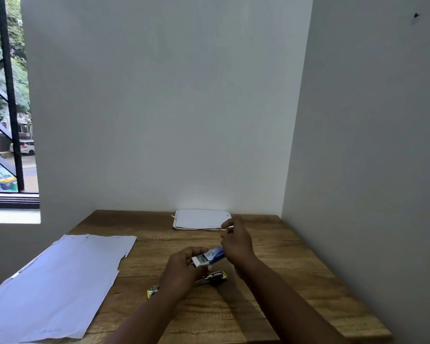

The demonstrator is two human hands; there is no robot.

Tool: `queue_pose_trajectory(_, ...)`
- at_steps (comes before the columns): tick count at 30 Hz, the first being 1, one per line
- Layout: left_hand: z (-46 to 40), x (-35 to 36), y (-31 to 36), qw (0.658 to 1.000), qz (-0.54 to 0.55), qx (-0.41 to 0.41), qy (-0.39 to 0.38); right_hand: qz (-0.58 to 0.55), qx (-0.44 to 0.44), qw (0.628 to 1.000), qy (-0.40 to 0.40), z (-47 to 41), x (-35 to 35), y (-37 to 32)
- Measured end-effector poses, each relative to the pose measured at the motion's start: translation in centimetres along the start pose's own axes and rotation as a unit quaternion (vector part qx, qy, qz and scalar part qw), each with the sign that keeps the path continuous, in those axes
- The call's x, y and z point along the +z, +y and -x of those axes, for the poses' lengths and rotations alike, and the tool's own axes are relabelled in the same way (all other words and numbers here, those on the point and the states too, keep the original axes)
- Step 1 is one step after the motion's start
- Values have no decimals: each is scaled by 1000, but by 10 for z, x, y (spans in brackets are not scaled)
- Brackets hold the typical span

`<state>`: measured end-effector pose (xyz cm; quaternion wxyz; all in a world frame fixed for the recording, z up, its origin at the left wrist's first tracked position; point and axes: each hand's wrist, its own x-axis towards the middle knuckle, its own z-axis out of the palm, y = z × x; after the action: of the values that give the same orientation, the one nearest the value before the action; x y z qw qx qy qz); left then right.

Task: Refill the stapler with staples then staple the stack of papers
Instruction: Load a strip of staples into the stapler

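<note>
A: What is on the wooden table (296, 281)?

B: Its top is brown with a strong grain, set into a corner of plain white walls. A stack of papers (200, 219) lies flat at the far edge against the wall, white, rectangular, the sheets slightly out of line. A larger spread of white sheets (60, 286) covers the near left and hangs past the table's edge, its right border ragged.

A: And the stapler?

B: The stapler (215, 278) lies on the wood under the hands, opened out long. Bright metal shows near its right end and a yellow-green end (151, 292) pokes out to the left of the wrist. The middle is hidden.

A: What does the left hand hold?

B: The left hand (181, 266) is closed around a small staple box (209, 258), blue and white card, rectangular, its white end open toward that hand. Thumb on top, fingers under.

A: The right hand?

B: The right hand (236, 240) is raised just beyond the box's blue end, fingers curled with thumb and forefinger drawn close together. Whether they pinch any staples I cannot tell; it is too small.
</note>
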<state>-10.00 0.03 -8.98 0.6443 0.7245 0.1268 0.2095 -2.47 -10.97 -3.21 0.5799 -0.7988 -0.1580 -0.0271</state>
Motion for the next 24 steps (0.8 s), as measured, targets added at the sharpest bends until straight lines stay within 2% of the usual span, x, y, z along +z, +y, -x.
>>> queue_pose_trajectory(3,-1,1,0,1000,0,5,2,35,44,988,-142,2,0,-7)
queue_pose_trajectory(4,-1,2,0,1000,0,5,6,49,48,985,-158,3,1,-7)
queue_pose_trajectory(8,-1,4,-3,1000,6,-6,12,64,48,987,-136,6,7,0)
queue_pose_trajectory(13,2,6,-5,1000,6,-17,11,86,70,981,-157,7,3,-2)
queue_pose_trajectory(19,0,2,-6,1000,29,-8,-3,136,48,971,-189,4,-3,0)
queue_pose_trajectory(24,4,2,-1,999,47,-15,-7,193,5,967,-165,7,2,-4)
